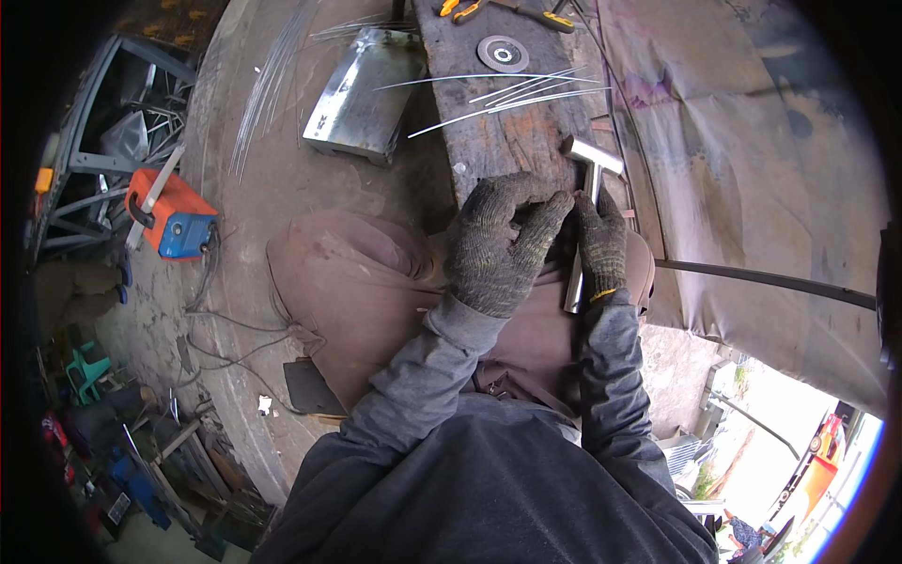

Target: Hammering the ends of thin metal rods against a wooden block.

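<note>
My right hand (602, 242), in a dark knitted glove, is closed around the stem of a shiny T-shaped metal tube piece (595, 157). Its crossbar points away from me, and the lower end of the stem hangs below my fingers near my thigh. Beside it, my left hand (496, 246), gloved alike, has its fingers curled and its thumb reaching to the stem and the right fingertips. Whatever may be between those left fingers is hidden. Both hands are above my lap, at the near end of a worn wooden plank (537, 141).
Thin metal rods (526, 99) and a round grinding disc (503, 54) lie on the plank. Orange-handled pliers (467, 11) are at its far end. Left of it stands a bent shiny sheet-metal piece (365, 94). An orange and blue welding machine (177, 216) trails cables. A tarp (733, 188) hangs at right.
</note>
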Action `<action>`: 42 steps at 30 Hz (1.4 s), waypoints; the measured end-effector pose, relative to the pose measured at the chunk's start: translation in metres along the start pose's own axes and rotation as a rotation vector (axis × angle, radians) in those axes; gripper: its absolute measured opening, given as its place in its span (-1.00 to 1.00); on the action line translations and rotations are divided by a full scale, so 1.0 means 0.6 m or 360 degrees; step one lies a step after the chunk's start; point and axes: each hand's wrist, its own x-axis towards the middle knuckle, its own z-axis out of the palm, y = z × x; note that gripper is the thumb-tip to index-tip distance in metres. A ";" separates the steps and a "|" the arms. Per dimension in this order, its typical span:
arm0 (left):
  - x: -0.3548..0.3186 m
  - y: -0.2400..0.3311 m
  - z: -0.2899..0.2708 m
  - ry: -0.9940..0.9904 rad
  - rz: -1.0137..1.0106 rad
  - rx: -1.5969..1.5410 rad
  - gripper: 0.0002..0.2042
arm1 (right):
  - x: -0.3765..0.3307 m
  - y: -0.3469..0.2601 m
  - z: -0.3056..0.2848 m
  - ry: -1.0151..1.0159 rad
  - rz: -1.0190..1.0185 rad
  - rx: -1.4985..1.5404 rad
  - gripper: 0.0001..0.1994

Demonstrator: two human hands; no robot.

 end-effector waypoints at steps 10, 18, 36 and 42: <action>0.035 -0.028 -0.019 0.0194 0.0373 0.0250 -0.81 | 0.000 0.001 0.000 0.0007 0.0066 -0.0063 -0.67; 0.056 -0.027 -0.024 0.0151 0.0605 0.0474 -0.83 | 0.001 0.009 0.004 0.0106 -0.0168 -0.0038 -0.67; 0.021 -0.027 -0.022 0.0066 0.0623 0.0357 -0.78 | -0.012 -0.027 0.004 0.0054 0.0076 0.0093 -0.78; 0.018 -0.027 -0.023 0.0030 0.0705 0.0399 -0.77 | -0.011 -0.028 0.004 -0.0006 0.0228 0.0208 -0.78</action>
